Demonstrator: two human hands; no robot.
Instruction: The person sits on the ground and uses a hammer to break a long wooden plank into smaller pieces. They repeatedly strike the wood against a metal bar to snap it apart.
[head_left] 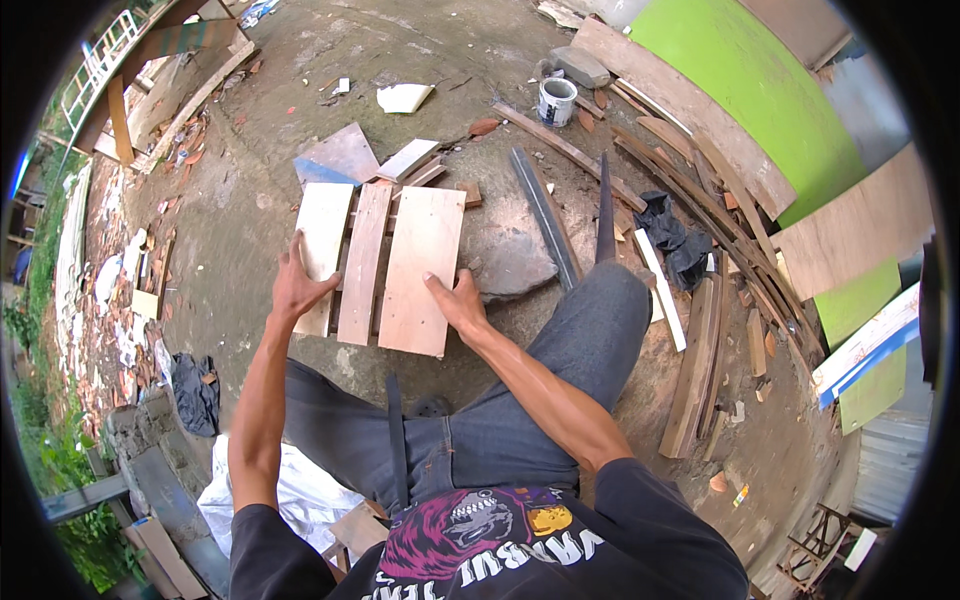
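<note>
Left hand and right hand, apart, grip opposite sides of the slatted panel, which could tip if either slips.

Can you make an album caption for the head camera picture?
Left hand and right hand holding a three-board wooden panel, with an open can farther off.

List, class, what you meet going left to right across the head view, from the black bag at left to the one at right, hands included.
Left-side black bag, left hand, narrow middle board, right hand, long grey bar, dark tapered strip, right-side black bag.
</note>
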